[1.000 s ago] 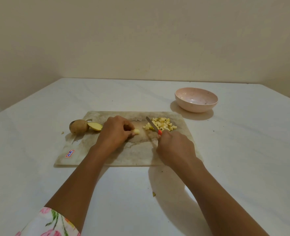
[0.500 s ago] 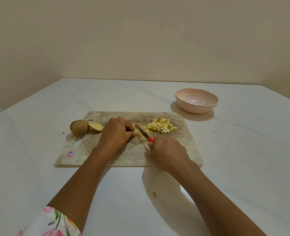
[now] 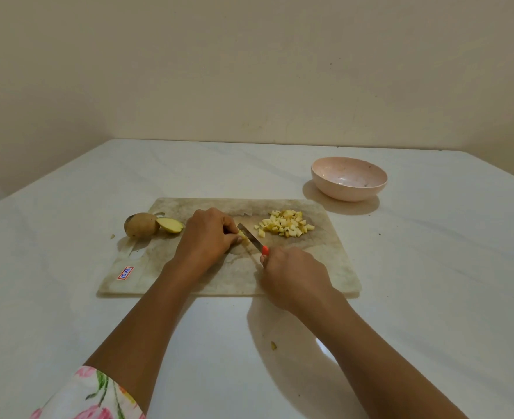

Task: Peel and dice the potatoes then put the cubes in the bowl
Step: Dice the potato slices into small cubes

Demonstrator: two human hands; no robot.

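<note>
Slicing again: right hand [image 3: 295, 276], gripping the red-handled knife [image 3: 254, 241], has swung back from the cube pile [image 3: 284, 227] onto the potato piece [image 3: 244, 238], which the left hand [image 3: 208, 234] pins with curled fingers on the cutting board [image 3: 325, 267]. Bowl [image 3: 349, 192] toward the worktop's far edge: no cubes yet. Dicing unfinished.

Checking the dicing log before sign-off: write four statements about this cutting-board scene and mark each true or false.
1. The pink bowl holds no potato cubes. True.
2. The pile of potato cubes lies left of the left hand. False: it lies on the cutting board, to the right of both hands.
3. The right hand grips the red-handled knife. True.
4. The left hand holds the whole unpeeled potato. False: it holds a small potato piece at the blade. The whole unpeeled potato lies apart, at the board's left edge.
</note>
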